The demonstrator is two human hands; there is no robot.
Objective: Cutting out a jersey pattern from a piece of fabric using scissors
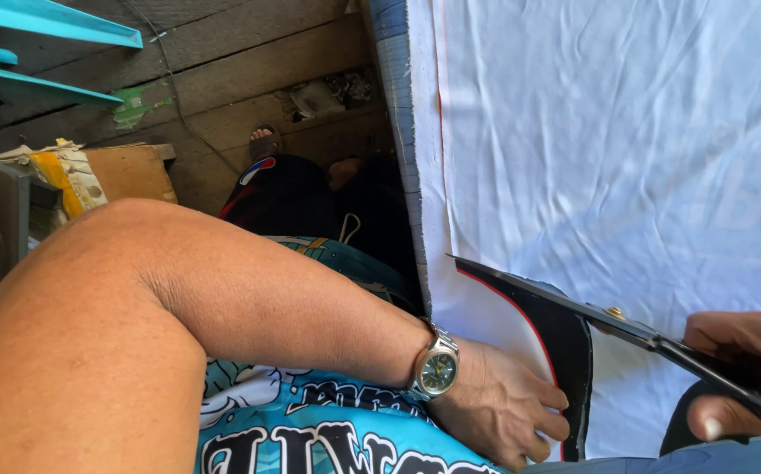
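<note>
White fabric (626, 132) is light and limp; left hand (503, 412) pins its black piece (573, 369) at the surface edge; right hand (749, 369) grips scissors (626, 329).

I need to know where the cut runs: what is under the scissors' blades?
Under the scissors lies white fabric with a red curved line and a black piece. The right hand covers the handles; the left hand hides the fabric's lower edge.
</note>
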